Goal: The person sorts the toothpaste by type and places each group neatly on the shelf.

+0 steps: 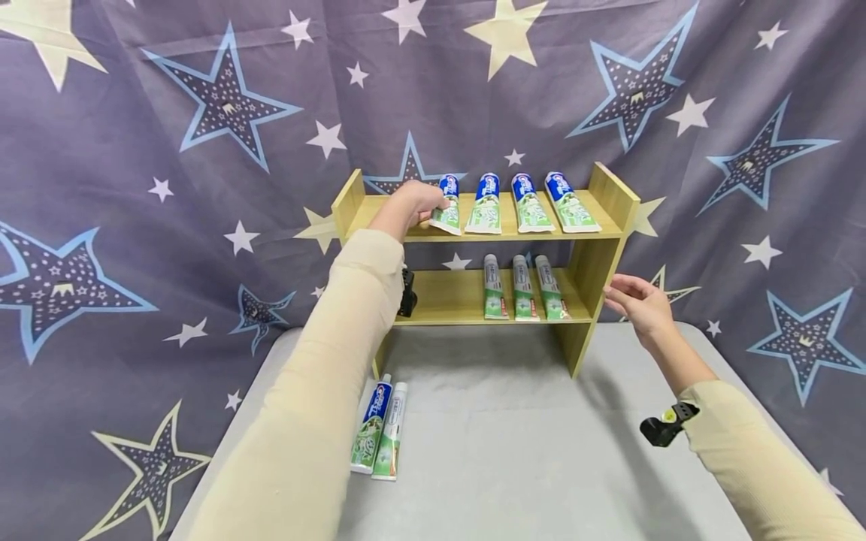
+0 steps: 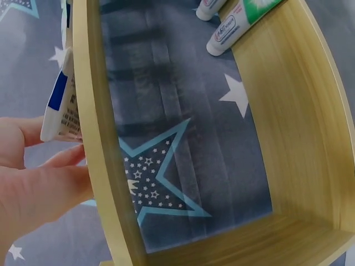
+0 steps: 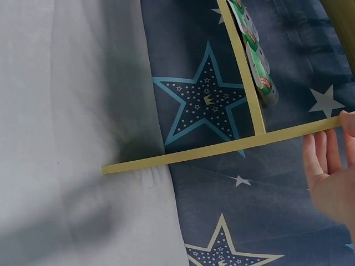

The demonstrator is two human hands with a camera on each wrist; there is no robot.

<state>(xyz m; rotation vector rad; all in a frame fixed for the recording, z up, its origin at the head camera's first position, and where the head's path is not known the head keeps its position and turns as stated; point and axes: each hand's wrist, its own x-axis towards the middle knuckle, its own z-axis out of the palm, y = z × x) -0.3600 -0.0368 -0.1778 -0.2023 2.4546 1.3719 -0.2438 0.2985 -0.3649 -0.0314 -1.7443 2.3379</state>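
On the top board of a small wooden shelf (image 1: 467, 297), my left hand (image 1: 418, 199) pinches the leftmost blue, white and green toothpaste tube (image 1: 449, 214). In the left wrist view, the fingers (image 2: 64, 172) are at that tube's flat white end (image 2: 55, 119), beside the board's edge. My right hand (image 1: 639, 304) holds the front edge of the right side panel (image 1: 604, 278). The right wrist view has the thumb on one face of the panel and several fingers (image 3: 321, 152) against the other. More blue-capped tubes (image 1: 485, 207) lie in a row to the right of the left hand.
Three silver-and-green tubes (image 1: 522, 289) rest on the lower board, toward its right. Two tubes lie on the grey tabletop (image 1: 487, 436) at front left: a blue-and-green one (image 1: 370, 432) and a white-and-green one (image 1: 391, 436). A star-patterned curtain (image 1: 203, 188) hangs behind.
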